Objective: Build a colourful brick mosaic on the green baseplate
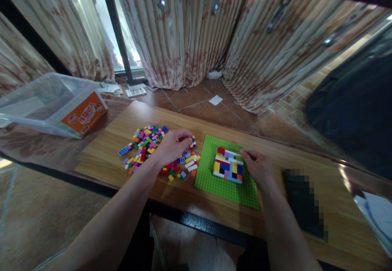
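Note:
Loose toy building bricks (148, 140) in many colours lie in a spread-out pile on the wooden table. Over the right part of this pile is my left hand (173, 145), its thumb and fingers drawn together; whatever is between them is too small to make out. A green studded baseplate (203, 183) lies right of the pile. On it sits a roughly square patch of joined multicoloured bricks (227, 167). My right hand (259, 165) has its fingertips pinched at the patch's upper right corner, and I cannot tell what they grip.
A clear plastic bin (55, 120) with an orange label stands left of the wooden tabletop (101, 150). A dark flat object (303, 201), partly pixelated, lies on the right, with papers (375, 209) beyond it. Curtains (183, 38) hang behind the table.

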`<state>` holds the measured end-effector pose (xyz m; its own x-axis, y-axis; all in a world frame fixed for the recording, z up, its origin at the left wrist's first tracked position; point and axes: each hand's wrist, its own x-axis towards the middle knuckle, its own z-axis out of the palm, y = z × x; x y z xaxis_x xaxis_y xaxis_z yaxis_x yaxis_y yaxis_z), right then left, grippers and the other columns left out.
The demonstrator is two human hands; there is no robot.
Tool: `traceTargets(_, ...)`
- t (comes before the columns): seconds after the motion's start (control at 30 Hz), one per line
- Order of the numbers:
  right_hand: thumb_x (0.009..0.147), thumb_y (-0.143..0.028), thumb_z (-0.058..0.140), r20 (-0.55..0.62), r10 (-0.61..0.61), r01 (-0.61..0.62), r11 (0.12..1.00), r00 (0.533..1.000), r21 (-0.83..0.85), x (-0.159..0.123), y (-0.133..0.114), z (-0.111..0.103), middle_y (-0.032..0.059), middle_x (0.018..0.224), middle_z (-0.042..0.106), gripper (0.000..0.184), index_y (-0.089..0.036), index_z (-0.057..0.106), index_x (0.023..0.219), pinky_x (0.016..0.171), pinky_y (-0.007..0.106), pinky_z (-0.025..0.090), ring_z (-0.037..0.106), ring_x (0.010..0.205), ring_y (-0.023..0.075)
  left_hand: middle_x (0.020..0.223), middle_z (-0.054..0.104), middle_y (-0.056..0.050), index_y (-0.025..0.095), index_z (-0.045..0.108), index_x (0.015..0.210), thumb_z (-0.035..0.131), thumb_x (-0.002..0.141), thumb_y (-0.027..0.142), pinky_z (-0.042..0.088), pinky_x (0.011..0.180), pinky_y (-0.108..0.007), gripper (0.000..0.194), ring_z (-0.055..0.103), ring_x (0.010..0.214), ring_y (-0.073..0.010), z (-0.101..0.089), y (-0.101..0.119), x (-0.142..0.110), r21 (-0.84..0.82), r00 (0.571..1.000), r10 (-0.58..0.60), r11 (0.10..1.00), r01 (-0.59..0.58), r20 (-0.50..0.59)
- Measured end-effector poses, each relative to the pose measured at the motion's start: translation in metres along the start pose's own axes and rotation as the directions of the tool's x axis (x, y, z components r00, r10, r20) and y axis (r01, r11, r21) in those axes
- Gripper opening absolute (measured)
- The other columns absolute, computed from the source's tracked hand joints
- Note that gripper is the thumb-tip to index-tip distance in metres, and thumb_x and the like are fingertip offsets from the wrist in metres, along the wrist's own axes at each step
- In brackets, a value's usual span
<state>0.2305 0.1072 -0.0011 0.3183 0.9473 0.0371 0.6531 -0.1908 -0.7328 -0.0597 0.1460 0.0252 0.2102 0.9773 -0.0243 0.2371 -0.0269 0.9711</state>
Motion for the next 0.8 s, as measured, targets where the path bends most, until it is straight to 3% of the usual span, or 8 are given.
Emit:
traceTargets(0.27, 0.079, -0.049, 0.054, 0.004, -0.030, 0.030, 0.999, 1.000, -0.043, -0.0007, 0.0000, 0.0010, 0.0030, 0.089, 0.075, 0.038, -0.020, 0.076, 0.090, 0.077, 0.033, 0.049, 0.067, 0.085, 0.0231, 0.073, 0.066, -0.001, 0.014, 0.068, 0.089, 0.058, 0.078, 0.022, 0.045, 0.055, -0.021, 0.018, 0.058, 0.061, -0.0113, 0.0003, -0.0005, 0.0000, 0.032, 1.000, 0.021, 0.999, -0.021, 0.008)
traceTargets(0.8, 0.077, -0.043, 0.057, -0.017, -0.020, 0.022, 0.996, 1.000, 0.084, 0.0005, 0.0004, 0.0076, 0.0037, 0.095, 0.075, 0.032, -0.020, 0.076, 0.089, 0.087, 0.034, 0.048, 0.067, 0.094, 0.0238, 0.072, 0.067, -0.002, 0.014, 0.068, 0.089, 0.057, 0.079, 0.023, 0.044, 0.056, -0.022, 0.018, 0.055, 0.059, -0.0110, 0.0043, -0.0018, -0.0012, 0.063, 0.998, 0.046, 0.997, -0.048, 0.030)
